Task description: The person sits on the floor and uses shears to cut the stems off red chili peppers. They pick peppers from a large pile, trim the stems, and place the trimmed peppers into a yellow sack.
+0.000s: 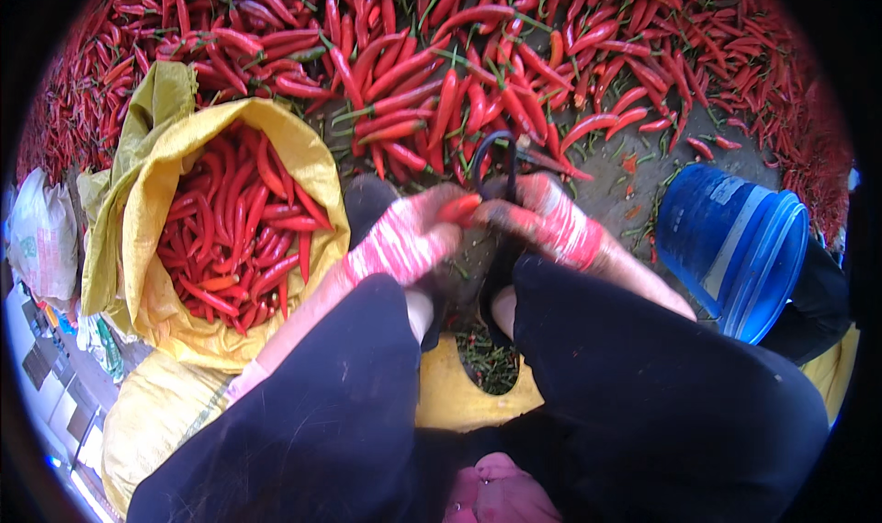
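A red chili pepper [460,210] is in the fingers of my left hand [410,233], which wears a pink-and-white glove. My right hand [555,216], gloved alike, meets it at the pepper's end. Black-handled scissors [477,168] are in my right hand, their dark loop standing above the fingers; the blades are hard to make out. Just beyond both hands lies a wide heap of red chili peppers [406,102], many with green stems. To the left of my left hand, an open yellow woven sack [148,206] holds loose red chilies [234,226].
A blue plastic bucket [703,226] lies tipped on its side at right, beside another person's dark-clothed leg [816,302]. Cut green stems litter the grey floor [620,157]. A full yellow sack [162,413] and a white sack [45,240] stand at left. Below me is a yellow seat [448,392].
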A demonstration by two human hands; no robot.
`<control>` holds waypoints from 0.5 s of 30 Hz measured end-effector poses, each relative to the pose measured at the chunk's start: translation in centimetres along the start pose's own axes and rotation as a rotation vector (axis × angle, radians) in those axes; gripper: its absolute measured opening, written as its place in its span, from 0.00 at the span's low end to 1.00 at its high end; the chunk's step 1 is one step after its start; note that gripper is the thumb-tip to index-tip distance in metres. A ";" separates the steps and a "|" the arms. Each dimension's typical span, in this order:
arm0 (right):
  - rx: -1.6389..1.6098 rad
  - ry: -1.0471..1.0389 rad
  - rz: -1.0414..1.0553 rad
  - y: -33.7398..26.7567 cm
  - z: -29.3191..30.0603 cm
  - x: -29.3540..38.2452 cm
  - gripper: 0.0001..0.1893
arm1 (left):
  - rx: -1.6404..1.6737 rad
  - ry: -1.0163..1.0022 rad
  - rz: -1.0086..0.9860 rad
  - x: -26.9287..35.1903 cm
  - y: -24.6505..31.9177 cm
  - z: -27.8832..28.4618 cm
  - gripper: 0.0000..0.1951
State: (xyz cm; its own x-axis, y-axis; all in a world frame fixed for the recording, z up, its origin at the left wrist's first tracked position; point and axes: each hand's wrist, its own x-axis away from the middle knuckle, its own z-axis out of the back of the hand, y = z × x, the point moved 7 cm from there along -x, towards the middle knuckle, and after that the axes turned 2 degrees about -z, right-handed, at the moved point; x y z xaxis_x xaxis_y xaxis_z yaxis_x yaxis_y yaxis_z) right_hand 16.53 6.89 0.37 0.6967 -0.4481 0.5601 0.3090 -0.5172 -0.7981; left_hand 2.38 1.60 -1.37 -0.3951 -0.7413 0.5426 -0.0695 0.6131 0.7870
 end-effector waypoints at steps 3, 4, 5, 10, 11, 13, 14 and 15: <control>0.017 -0.048 -0.083 0.9 -0.3 0.1 0.17 | 0.173 0.013 0.054 0.3 -0.5 -1.4 0.20; 0.077 -0.043 -0.018 0.4 -0.2 0.2 0.17 | 0.182 0.031 0.106 0.4 -0.8 -1.8 0.18; 0.182 -0.040 -0.030 0.2 0.0 0.4 0.18 | 0.190 0.039 0.134 0.6 -1.0 -2.4 0.17; 0.753 -0.009 0.120 -2.8 1.3 0.0 0.19 | 0.772 -0.138 0.432 1.8 -1.7 -4.2 0.11; 0.781 0.016 0.236 -4.1 1.5 0.0 0.19 | 0.857 -0.218 0.390 1.8 -1.1 -4.4 0.12; 0.816 0.141 0.218 -5.3 3.2 -0.9 0.19 | 0.763 -0.120 0.310 1.3 -0.9 -3.0 0.12; 0.588 0.200 0.134 -5.6 5.0 -1.2 0.20 | 0.682 -0.047 0.259 0.8 -0.9 -2.4 0.12; 0.542 0.317 0.036 -5.5 6.6 -2.1 0.18 | 0.580 0.037 0.216 0.5 -1.0 -1.7 0.12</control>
State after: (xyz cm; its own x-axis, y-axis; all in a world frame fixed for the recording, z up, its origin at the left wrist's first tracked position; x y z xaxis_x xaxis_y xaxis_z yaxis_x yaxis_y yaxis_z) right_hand 17.61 15.49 2.12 0.5124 -0.6962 0.5027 0.6307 -0.0921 -0.7705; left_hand 3.75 0.16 -1.37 -0.4242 -0.5866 0.6900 -0.4819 0.7912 0.3764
